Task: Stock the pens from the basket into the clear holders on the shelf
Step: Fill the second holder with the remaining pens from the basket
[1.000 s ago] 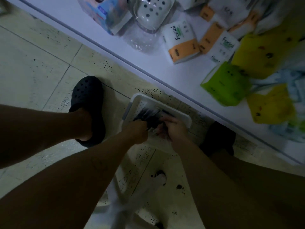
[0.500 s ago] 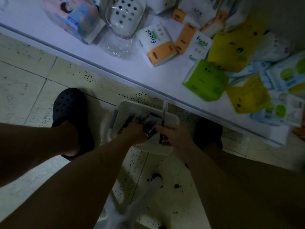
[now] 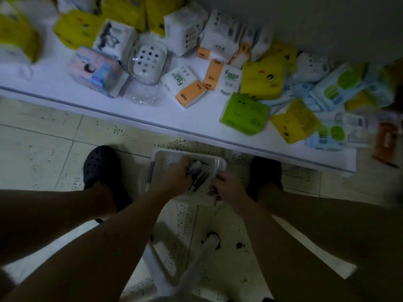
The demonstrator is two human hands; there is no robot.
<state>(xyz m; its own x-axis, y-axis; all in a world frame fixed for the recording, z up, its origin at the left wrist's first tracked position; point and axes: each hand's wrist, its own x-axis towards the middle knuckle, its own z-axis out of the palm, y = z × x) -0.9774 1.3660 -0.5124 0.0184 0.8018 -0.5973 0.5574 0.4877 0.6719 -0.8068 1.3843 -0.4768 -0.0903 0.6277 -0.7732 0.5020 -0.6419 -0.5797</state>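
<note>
We've got left hand [image 3: 172, 178] fingers [image 3: 185, 168] gripping pens [image 3: 199, 176] in basket [image 3: 157, 155], right hand [image 3: 227, 188] pinching one pen [image 3: 217, 171]; clogs [image 3: 101, 164] flank basket, tissue packs [image 3: 187, 86] crowd shelf [image 3: 165, 115], upper frame.

Dim, underexposed wide-angle view; arms and legs in deep shadow, edges smeared and bent by motion blur.

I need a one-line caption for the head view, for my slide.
Left hand and right hand grip dark pens in a basket on the floor, beside a shelf of tissue packs.
</note>
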